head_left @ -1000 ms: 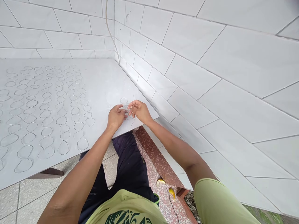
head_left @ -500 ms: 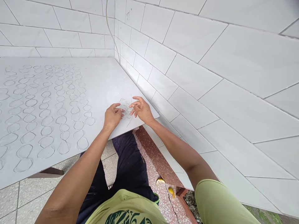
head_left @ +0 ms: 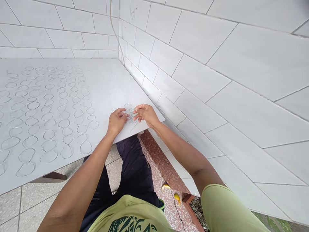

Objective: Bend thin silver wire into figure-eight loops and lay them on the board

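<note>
A small tangle of thin bent wire (head_left: 131, 116) lies near the right front corner of the white tabletop (head_left: 106, 77). My left hand (head_left: 117, 120) is at its left side, fingers curled and pinching at a wire. From the right, my right hand (head_left: 145, 114) pinches wire between thumb and fingertips, the other fingers bent. The wire is so fine that its exact place in the fingers is hard to see. Farther left, several columns of wire loops twisted into figure-eights (head_left: 49, 130) lie flat on the tabletop.
A white tiled wall (head_left: 193, 74) runs close along the table's right side, another behind it. A thin cable (head_left: 113, 27) hangs in the corner. Below are a reddish ledge (head_left: 164, 161) and two yellow peel-like pieces (head_left: 177, 198) on a speckled floor.
The right hand's raised index finger has come down toward the thumb. The upright wire end beside it no longer shows. My left hand has barely moved.
</note>
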{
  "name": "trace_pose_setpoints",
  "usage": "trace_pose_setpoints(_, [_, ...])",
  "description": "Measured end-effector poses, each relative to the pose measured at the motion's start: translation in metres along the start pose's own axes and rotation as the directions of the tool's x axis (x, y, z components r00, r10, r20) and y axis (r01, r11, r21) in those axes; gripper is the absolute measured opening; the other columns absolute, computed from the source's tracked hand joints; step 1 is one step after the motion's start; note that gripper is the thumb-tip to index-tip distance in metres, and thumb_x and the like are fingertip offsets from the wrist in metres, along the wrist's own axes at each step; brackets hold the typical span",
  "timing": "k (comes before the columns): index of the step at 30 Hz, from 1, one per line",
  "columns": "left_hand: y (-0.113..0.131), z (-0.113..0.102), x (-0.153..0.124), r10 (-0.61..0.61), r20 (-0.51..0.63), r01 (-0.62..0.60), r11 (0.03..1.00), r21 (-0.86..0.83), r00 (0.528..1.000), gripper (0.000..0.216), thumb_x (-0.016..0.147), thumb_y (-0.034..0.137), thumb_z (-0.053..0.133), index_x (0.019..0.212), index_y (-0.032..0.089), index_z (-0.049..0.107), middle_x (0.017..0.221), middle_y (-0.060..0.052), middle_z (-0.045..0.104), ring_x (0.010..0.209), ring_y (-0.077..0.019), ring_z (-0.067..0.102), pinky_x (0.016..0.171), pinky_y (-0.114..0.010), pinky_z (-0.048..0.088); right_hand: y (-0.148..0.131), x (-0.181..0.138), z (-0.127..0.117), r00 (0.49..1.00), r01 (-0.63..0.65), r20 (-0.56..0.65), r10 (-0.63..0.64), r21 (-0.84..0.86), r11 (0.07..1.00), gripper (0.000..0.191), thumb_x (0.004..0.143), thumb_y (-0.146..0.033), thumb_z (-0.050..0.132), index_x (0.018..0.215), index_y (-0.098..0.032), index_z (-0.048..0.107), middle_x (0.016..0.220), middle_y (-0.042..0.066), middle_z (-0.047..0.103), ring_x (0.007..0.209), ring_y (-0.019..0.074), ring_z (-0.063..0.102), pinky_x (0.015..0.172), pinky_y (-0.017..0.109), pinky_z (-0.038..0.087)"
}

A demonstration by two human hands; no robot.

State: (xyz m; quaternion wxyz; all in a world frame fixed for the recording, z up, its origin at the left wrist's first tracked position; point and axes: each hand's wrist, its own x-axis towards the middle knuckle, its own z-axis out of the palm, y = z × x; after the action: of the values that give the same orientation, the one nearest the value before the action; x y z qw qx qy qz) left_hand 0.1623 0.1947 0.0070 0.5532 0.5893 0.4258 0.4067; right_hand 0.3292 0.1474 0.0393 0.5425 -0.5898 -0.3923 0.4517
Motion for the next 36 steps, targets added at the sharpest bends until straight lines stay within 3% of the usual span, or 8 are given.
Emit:
trace_pose_setpoints(4, [-0.004, 0.002, 0.000, 0.012, -0.020, -0.012, 1.000, 0.002, 1.000, 0.033, 0.083, 0.012, 0.062, 0.115, 0.015, 0.070, 0.091, -0.006, 0.078, 0.070, -0.0149, 0.070, 0.071, -0.028, 0.055, 0.000, -0.004, 0.003, 1.000, -0.017, 0.026, 0.017, -0.019, 1.000, 0.015, 0.091, -0.024, 0.076, 0.090, -0.017, 0.063, 0.090, 0.006, 0.075, 0.056, 0.0161, 0.075, 0.034, 0.019, 0.043])
trace_pose_setpoints(11, [-0.007, 0.002, 0.000, 0.048, -0.022, -0.048, 0.999, -0.019, 0.999, 0.020, 0.083, 0.018, 0.067, 0.103, 0.017, 0.072, 0.081, -0.004, 0.073, 0.069, -0.0162, 0.068, 0.069, -0.029, 0.053, 0.016, -0.001, 0.015, 0.990, 0.139, 0.024, -0.137, -0.110, 0.984, 0.007, 0.094, -0.017, 0.066, 0.088, -0.019, 0.062, 0.074, -0.001, 0.069, 0.048, 0.0138, 0.071, 0.031, 0.018, 0.041])
trace_pose_setpoints(19, [-0.012, -0.001, 0.000, 0.090, 0.033, -0.088, 0.995, -0.052, 0.995, 0.023, 0.082, 0.018, 0.067, 0.105, 0.018, 0.072, 0.078, -0.001, 0.071, 0.069, -0.0162, 0.067, 0.069, -0.029, 0.052, -0.010, 0.003, 0.015, 0.995, 0.023, 0.095, -0.014, -0.099, 0.995, 0.010, 0.093, -0.017, 0.071, 0.088, -0.018, 0.062, 0.064, -0.004, 0.066, 0.039, 0.0095, 0.060, 0.030, 0.018, 0.037])
trace_pose_setpoints(26, [-0.016, -0.002, -0.001, 0.125, 0.045, -0.124, 0.992, -0.028, 0.991, 0.024, 0.082, 0.018, 0.067, 0.106, 0.019, 0.073, 0.077, -0.001, 0.071, 0.069, -0.0167, 0.068, 0.069, -0.030, 0.052, -0.019, 0.007, 0.013, 0.997, 0.030, 0.079, -0.022, -0.100, 0.995, 0.011, 0.092, -0.013, 0.070, 0.086, -0.018, 0.062, 0.061, -0.004, 0.063, 0.036, 0.0094, 0.055, 0.030, 0.020, 0.033])
trace_pose_setpoints(32, [-0.019, -0.003, -0.002, 0.149, 0.032, -0.149, 0.989, -0.003, 0.988, 0.025, 0.083, 0.019, 0.067, 0.107, 0.019, 0.073, 0.077, -0.001, 0.070, 0.070, -0.0168, 0.068, 0.070, -0.030, 0.053, -0.021, 0.008, 0.008, 0.998, 0.036, 0.043, -0.037, 0.015, 0.999, 0.013, 0.090, -0.011, 0.068, 0.082, -0.018, 0.062, 0.060, -0.004, 0.059, 0.037, 0.0078, 0.051, 0.031, 0.020, 0.032])
trace_pose_setpoints(36, [-0.021, -0.001, -0.003, 0.168, 0.022, -0.168, 0.986, 0.014, 0.986, 0.028, 0.083, 0.019, 0.067, 0.110, 0.020, 0.074, 0.078, -0.001, 0.070, 0.071, -0.0170, 0.067, 0.070, -0.030, 0.053, -0.023, 0.005, 0.007, 0.997, -0.032, 0.070, 0.025, 0.093, 0.995, 0.013, 0.088, -0.014, 0.073, 0.082, -0.017, 0.062, 0.061, -0.004, 0.059, 0.039, 0.0073, 0.051, 0.032, 0.019, 0.031])
